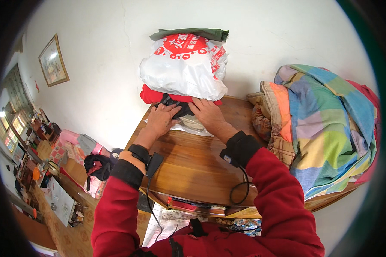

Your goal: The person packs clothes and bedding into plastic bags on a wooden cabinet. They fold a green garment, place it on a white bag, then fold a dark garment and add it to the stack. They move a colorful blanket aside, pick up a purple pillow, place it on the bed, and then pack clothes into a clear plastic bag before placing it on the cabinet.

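A dark, black-looking cloth (182, 107) lies in a stack at the far end of a wooden cabinet top. My left hand (162, 119) rests on its left side, fingers stretched over it and thumb apart. From the right, my right hand (209, 115) touches the same cloth, its fingers extended just below a bag; its thumb is hidden. Directly above the dark cloth is a red cloth (152, 95), and a full white plastic bag (178, 73) with red print sits on that. Folded green fabric (193, 32) tops the pile. Clear plastic packaging (192, 123) shows beneath the dark cloth.
On the right of the wooden cabinet (180, 158) a big heap is draped with a checked multicoloured cloth (330, 124). A black cable (245, 188) hangs from my right wrist device. Below left are a table (58, 199) and a pink-covered seat (73, 143) with dark clothing.
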Motion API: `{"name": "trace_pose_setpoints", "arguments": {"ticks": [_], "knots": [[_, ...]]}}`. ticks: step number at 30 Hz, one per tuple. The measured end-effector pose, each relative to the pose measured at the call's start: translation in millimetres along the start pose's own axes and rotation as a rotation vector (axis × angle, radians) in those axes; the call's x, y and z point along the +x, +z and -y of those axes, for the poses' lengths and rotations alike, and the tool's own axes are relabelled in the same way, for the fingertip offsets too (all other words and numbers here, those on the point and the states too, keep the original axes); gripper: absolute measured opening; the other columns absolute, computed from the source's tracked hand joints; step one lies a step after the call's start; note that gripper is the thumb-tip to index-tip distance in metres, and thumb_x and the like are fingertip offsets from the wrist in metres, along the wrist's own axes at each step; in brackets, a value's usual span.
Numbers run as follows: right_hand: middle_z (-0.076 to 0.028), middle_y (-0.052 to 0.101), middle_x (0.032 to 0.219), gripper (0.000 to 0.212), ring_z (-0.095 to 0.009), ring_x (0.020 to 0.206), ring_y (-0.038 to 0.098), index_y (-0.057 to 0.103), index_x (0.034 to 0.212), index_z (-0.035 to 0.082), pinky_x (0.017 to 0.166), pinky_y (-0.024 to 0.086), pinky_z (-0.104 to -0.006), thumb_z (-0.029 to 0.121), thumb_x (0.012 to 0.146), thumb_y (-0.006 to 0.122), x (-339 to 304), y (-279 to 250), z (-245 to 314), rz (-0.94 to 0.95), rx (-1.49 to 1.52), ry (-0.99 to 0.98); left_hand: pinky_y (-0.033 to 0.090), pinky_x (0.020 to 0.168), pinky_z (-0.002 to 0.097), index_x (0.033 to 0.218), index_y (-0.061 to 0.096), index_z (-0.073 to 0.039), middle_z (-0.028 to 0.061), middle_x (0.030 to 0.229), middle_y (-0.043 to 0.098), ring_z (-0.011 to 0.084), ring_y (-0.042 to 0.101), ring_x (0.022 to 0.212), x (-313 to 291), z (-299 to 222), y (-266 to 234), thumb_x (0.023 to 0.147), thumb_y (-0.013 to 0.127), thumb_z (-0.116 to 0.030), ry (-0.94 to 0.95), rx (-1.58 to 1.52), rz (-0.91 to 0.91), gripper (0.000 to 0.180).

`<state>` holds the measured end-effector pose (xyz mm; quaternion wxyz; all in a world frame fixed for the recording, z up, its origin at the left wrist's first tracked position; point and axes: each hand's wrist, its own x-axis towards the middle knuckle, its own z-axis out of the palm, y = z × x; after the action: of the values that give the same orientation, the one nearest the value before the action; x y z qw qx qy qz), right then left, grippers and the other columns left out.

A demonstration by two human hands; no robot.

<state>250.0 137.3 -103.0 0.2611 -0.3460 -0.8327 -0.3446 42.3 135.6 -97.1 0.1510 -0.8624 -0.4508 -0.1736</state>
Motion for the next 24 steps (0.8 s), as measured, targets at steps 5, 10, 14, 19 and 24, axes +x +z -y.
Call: {"name": "trace_pose_setpoints", "arguments": {"ticks": [5, 10, 14, 19, 24], "knots": [[-0.008, 0.051, 0.109, 0.037, -0.018, 0.088, 0.050, 0.052, 0.109, 0.005, 0.074, 0.039, -0.0266, 0.012, 0.072, 0.050, 2.8, 4.6, -5.3, -0.021, -0.087, -0.085, 0.034, 0.086, 0.0361, 0.118, 0.053, -0.017, 0.0018, 0.123, 0.050, 0.0222, 0.046, 0.098, 2.9, 6.5, -0.7, 0.072, 0.059, -0.010, 0.009, 0.043, 0.049, 0.047], [-0.005, 0.054, 0.090, 0.033, -0.017, 0.080, 0.050, 0.054, 0.104, 0.004, 0.068, 0.040, -0.0265, 0.015, 0.072, 0.050, 9.3, 5.5, -7.4, -0.053, -0.099, -0.113, 0.027, 0.095, 0.0413, 0.115, 0.056, -0.018, 0.0042, 0.118, 0.052, 0.0235, 0.042, 0.109, 0.2, 4.2, -4.9, 0.072, 0.057, -0.008, 0.048, 0.187, -0.093, 0.044], [-0.003, 0.051, 0.085, 0.034, -0.017, 0.078, 0.051, 0.054, 0.104, 0.006, 0.066, 0.041, -0.0266, 0.013, 0.071, 0.050, 12.5, 5.5, -8.4, -0.075, -0.041, -0.076, 0.020, 0.101, 0.0431, 0.115, 0.055, -0.019, 0.0059, 0.117, 0.053, 0.0243, 0.039, 0.116, -4.1, 4.2, -2.3, 0.075, 0.056, -0.010, 0.022, 0.271, -0.092, 0.042], [-0.003, 0.050, 0.080, 0.030, -0.018, 0.077, 0.051, 0.054, 0.100, 0.007, 0.065, 0.042, -0.0272, 0.012, 0.070, 0.051, 15.9, 5.5, -9.6, -0.157, 0.016, -0.037, 0.025, 0.100, 0.0408, 0.118, 0.052, -0.015, 0.0070, 0.117, 0.053, 0.0269, 0.044, 0.111, -2.4, 9.4, 5.8, 0.078, 0.055, -0.017, 0.045, 0.112, -0.045, 0.040], [-0.005, 0.052, 0.083, 0.030, -0.020, 0.077, 0.053, 0.054, 0.100, 0.005, 0.066, 0.045, -0.0294, 0.010, 0.070, 0.051, 19.0, 2.8, -12.8, -0.161, 0.112, -0.007, 0.034, 0.091, 0.0379, 0.116, 0.051, -0.012, 0.0096, 0.114, 0.054, 0.0292, 0.047, 0.107, 7.8, 16.4, 5.6, 0.083, 0.051, -0.026, 0.016, -0.069, 0.073, 0.036]]}}
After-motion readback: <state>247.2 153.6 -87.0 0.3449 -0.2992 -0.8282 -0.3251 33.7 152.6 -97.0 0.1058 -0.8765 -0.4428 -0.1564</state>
